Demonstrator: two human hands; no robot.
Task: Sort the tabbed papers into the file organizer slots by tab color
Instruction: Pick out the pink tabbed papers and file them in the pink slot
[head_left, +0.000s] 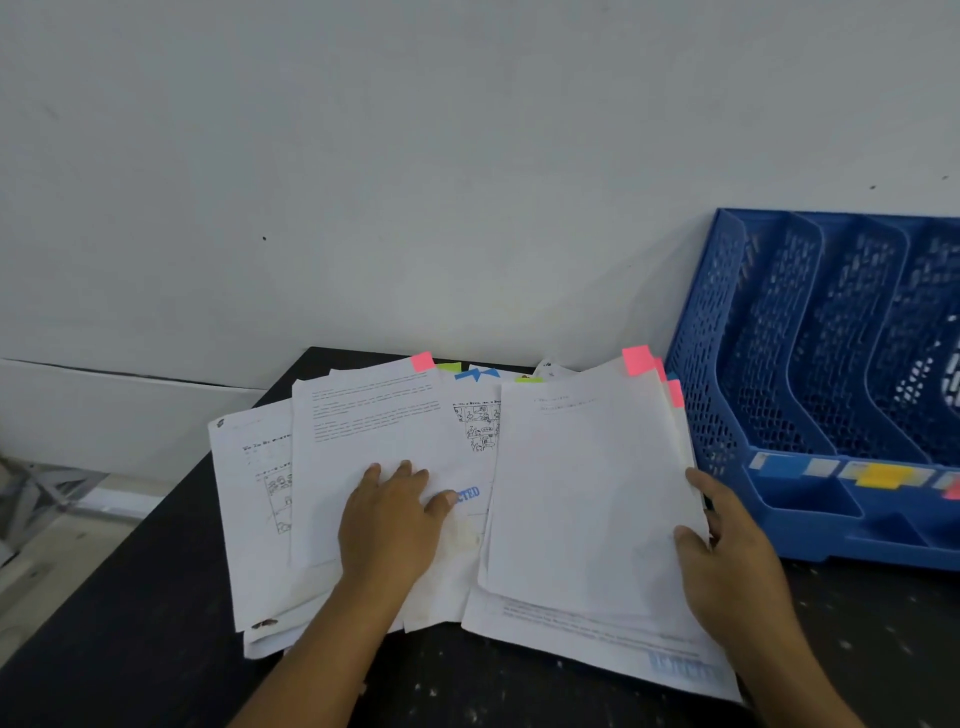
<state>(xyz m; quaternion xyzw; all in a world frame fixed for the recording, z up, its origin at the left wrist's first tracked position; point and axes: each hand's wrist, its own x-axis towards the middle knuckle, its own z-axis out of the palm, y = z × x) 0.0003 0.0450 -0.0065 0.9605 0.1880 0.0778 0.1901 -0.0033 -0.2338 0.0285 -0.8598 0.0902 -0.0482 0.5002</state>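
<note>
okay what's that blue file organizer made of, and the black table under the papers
The file organizer looks like molded plastic: glossy blue, with perforated mesh walls and rounded dividers. The table is harder to tell; its black top looks matte and hard, perhaps painted or laminated board, flecked with pale specks. Its core isn't visible.

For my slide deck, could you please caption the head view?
Left hand presses spread tabbed papers while right hand grips a pink-tabbed stack beside the blue file organizer.
</note>
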